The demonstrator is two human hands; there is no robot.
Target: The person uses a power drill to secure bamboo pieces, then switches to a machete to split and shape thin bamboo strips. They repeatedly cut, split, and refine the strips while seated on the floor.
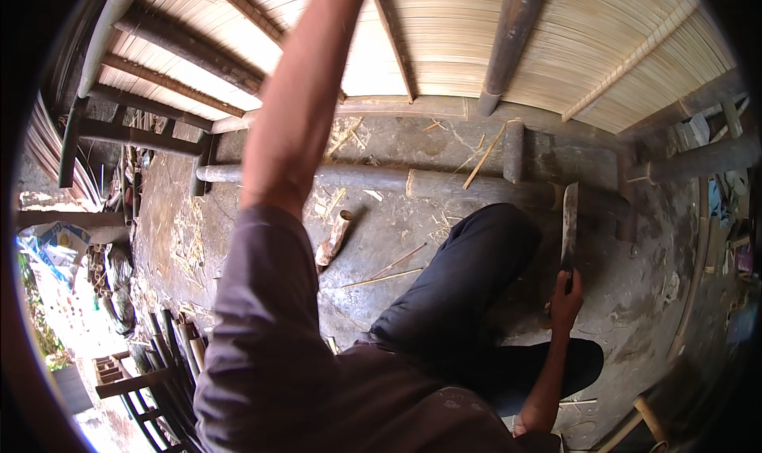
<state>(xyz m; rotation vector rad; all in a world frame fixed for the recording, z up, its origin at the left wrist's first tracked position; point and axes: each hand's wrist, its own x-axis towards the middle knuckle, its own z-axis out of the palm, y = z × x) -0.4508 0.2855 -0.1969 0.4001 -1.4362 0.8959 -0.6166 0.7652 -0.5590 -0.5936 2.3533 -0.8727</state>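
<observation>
Daylight glare at lower left is strong (almost white); the grey concrete floor [635, 318] dims rightward, and outer edges bend.

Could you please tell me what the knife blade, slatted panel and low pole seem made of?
Knife blade: probably metal, dull and dark-mottled, judging by its thin, flat shape. Slatted panel: likely bamboo or wood, pale and unpainted-looking, in fine parallel strips. Low pole: apparently bamboo, smooth and brownish-grey, with a pale node-like ring.

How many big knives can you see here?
1. The big knife is in the person's right grip, its blade pointing away from the body. Others could be hidden in the dark, cluttered edges.
</observation>
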